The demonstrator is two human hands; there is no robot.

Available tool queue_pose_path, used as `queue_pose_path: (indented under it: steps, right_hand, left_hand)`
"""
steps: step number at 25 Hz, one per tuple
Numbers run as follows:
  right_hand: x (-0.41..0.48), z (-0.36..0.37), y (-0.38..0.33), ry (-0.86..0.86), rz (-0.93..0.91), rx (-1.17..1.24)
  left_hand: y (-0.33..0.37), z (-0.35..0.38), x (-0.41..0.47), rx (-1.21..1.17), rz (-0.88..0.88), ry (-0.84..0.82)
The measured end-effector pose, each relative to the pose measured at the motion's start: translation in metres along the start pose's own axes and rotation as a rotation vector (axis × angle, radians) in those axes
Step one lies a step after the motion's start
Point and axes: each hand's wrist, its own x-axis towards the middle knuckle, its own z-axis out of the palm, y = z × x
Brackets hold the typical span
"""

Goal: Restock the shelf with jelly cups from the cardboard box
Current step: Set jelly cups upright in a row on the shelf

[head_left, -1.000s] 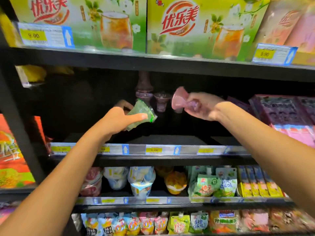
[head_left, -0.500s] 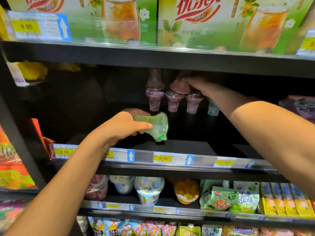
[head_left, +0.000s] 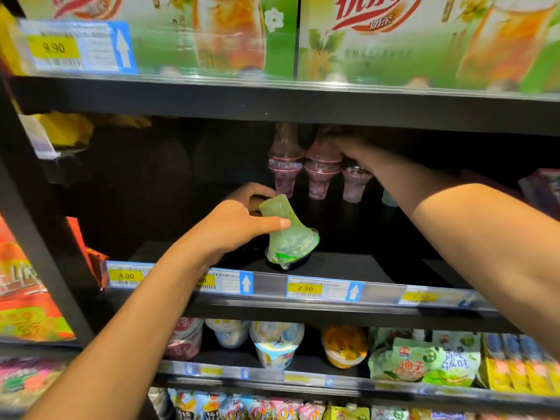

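Note:
My left hand [head_left: 239, 225] grips a green jelly cup [head_left: 286, 234] by its narrow end, its wide lid end down, just above the dark middle shelf [head_left: 348, 266]. Deep in that shelf, my right hand [head_left: 348, 147] holds the narrow top of an upside-down pink jelly cup [head_left: 322, 159] stacked on another pink cup [head_left: 318, 181]. A second such pink stack [head_left: 285, 165] stands to its left and a single pink cup [head_left: 354, 183] to its right. The cardboard box is not in view.
Green drink cartons [head_left: 212, 34] fill the shelf above. Price-tag rail [head_left: 303, 287] runs along the middle shelf's front. Orange packets [head_left: 24, 298] sit at left, purple packs [head_left: 545, 183] at right. Cups and pouches [head_left: 275, 341] crowd the lower shelves.
My right hand carried the pink cup back into the shelf and set it upside-down on another pink cup. My left hand turned the green cup lid-down and lowered it toward the shelf.

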Motion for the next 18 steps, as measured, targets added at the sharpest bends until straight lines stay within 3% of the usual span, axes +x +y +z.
queue_pose_path:
  steps: [10,16,18]
  right_hand:
    - [-0.006,-0.01,0.006,-0.109,-0.033,-0.11]
    - [-0.019,-0.018,0.013,-0.051,-0.008,-0.151]
    - [-0.032,-0.021,0.02,0.082,-0.098,-0.147]
  left_hand:
    - [0.001,0.001,-0.002,0.039,0.051,-0.091]
    - [-0.002,0.003,-0.001,0.092,0.089,-0.135]
    - [-0.003,0.003,0.0,0.108,0.089,-0.131]
